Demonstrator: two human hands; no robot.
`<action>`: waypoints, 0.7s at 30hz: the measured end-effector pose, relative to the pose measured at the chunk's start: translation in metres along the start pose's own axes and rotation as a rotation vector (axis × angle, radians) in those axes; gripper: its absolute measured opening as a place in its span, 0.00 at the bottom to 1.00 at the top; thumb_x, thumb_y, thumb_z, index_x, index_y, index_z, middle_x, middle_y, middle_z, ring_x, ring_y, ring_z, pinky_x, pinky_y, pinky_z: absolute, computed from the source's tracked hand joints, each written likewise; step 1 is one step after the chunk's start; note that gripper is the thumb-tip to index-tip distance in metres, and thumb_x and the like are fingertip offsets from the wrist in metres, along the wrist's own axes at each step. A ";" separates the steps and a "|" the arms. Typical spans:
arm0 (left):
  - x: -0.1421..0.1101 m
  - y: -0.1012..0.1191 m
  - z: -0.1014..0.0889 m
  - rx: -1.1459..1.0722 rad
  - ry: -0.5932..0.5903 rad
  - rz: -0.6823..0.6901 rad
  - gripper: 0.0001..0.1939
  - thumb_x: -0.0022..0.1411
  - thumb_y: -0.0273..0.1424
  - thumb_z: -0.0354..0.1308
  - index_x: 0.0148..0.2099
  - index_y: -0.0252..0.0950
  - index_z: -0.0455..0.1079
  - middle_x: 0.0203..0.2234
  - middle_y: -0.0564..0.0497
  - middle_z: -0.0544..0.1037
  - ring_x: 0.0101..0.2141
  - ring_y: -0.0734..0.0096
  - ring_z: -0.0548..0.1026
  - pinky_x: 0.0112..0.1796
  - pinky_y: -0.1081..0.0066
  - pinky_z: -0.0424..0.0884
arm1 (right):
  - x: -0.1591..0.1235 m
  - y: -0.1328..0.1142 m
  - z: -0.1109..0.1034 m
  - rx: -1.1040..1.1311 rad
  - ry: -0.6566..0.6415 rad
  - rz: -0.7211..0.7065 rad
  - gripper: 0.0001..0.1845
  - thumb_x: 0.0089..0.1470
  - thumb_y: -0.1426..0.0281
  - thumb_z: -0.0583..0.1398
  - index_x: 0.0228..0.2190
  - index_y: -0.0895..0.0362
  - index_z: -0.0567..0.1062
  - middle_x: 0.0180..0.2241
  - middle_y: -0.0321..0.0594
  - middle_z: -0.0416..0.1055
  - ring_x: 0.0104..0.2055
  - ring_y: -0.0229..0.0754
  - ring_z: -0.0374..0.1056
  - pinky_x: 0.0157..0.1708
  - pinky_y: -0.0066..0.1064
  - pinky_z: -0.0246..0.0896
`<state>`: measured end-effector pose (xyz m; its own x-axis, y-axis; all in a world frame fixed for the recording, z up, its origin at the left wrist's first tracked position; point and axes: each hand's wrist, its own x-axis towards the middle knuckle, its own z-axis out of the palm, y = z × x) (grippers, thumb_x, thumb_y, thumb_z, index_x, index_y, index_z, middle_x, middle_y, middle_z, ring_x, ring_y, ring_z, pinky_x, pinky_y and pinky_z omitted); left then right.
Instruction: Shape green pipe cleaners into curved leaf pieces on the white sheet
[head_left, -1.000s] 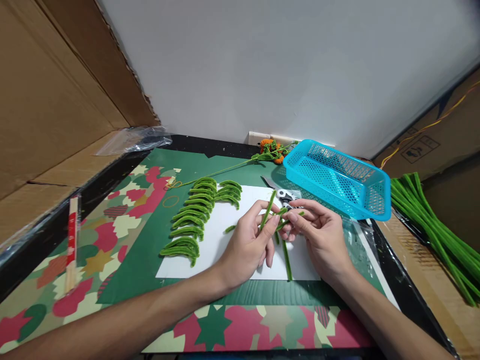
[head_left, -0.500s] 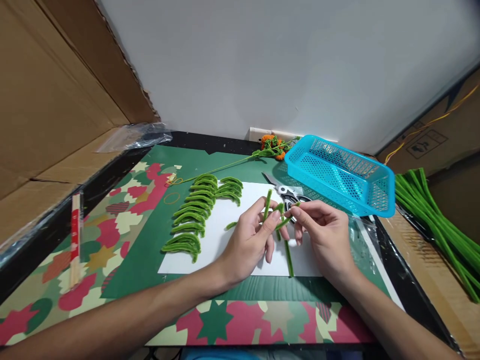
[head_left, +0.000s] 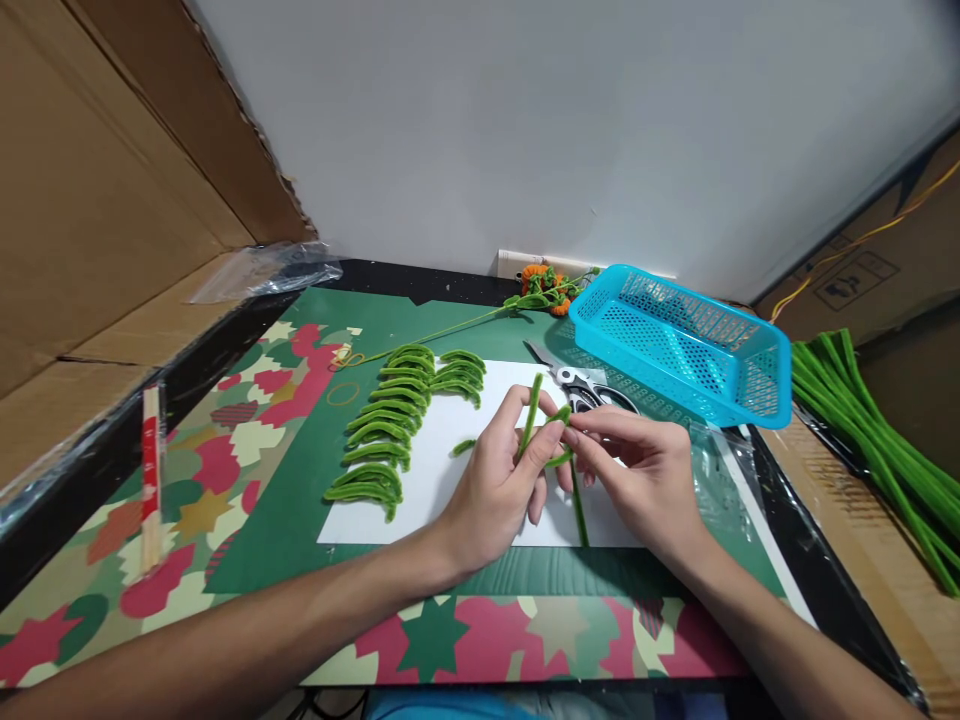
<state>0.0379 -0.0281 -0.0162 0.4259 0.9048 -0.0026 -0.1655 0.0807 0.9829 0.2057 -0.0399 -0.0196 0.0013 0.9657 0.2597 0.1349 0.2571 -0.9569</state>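
Between thumb and fingers my left hand (head_left: 504, 470) pinches a green pipe cleaner (head_left: 532, 408), one end of which sticks up past the fingers. My right hand (head_left: 641, 470) closes thumb and fingertips on a bent part of the green stem, right beside the left thumb. How the bends join is hidden by the fingers. Another green pipe cleaner (head_left: 580, 512) lies on the white paper (head_left: 450, 515) below the hands. To the left, several curved green pieces (head_left: 386, 420) lie in a column, with a small group (head_left: 459, 375) beside them. A short piece (head_left: 463, 447) rests near my left hand.
Scissors (head_left: 574, 378) lie behind my hands, next to a blue plastic basket (head_left: 675, 350). Orange pipe-cleaner flowers (head_left: 546, 285) lie at the back. A bundle of long green pipe cleaners (head_left: 877, 450) rests at right, wrapped chopsticks (head_left: 151, 480) at left.
My right hand has moved left, closer to my left hand, and its fingertips now meet the pipe cleaner by the left thumb. The left hand has barely moved.
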 end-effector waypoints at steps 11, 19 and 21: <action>0.001 0.000 -0.004 -0.001 -0.056 -0.060 0.13 0.75 0.44 0.55 0.48 0.42 0.57 0.26 0.56 0.78 0.12 0.81 0.67 0.14 0.83 0.55 | -0.002 0.002 -0.003 -0.040 0.056 -0.084 0.06 0.60 0.71 0.68 0.39 0.50 0.86 0.34 0.40 0.82 0.32 0.43 0.77 0.33 0.35 0.76; 0.002 -0.002 -0.004 0.017 0.001 -0.055 0.15 0.73 0.45 0.57 0.46 0.40 0.60 0.28 0.54 0.78 0.12 0.82 0.67 0.13 0.82 0.55 | 0.002 -0.005 -0.002 0.056 0.109 0.019 0.11 0.56 0.67 0.71 0.42 0.52 0.84 0.39 0.42 0.83 0.39 0.46 0.80 0.40 0.40 0.81; 0.001 -0.003 -0.004 0.000 0.027 -0.048 0.15 0.73 0.45 0.57 0.47 0.40 0.61 0.28 0.56 0.76 0.12 0.83 0.67 0.13 0.82 0.54 | 0.003 -0.007 -0.002 0.043 0.090 0.016 0.09 0.56 0.67 0.71 0.41 0.52 0.84 0.39 0.42 0.83 0.38 0.46 0.80 0.39 0.39 0.81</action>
<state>0.0354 -0.0254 -0.0196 0.4094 0.9107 -0.0550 -0.1457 0.1248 0.9814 0.2065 -0.0391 -0.0124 0.0926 0.9629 0.2534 0.0913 0.2452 -0.9652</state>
